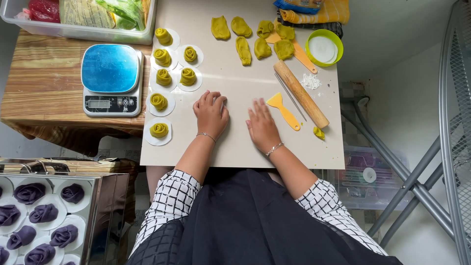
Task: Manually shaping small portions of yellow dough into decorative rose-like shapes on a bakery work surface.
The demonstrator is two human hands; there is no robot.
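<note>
Fingers (214, 100) of both hands lie flat, grasping nothing — yellow scraper (283, 111) just beside the right hand (262, 126).

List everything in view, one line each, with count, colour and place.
Board: one, beige, centre.
Dough roses: seven, yellow-green, on white discs, board's left side.
Dough pieces: seven large at the board's top, one scrap by the pin's end, yellow-green.
Rolling pin: one, wooden, board's right.
Scraper: one, yellow, beside the pin.
Bowl: one, green, top right.
Scale: one, blue top, left of board.
Purple roses: several, steel tray, bottom left.
Bin: one, clear, top left.
Left hand: flat on board.
Right hand: flat on board.
</note>
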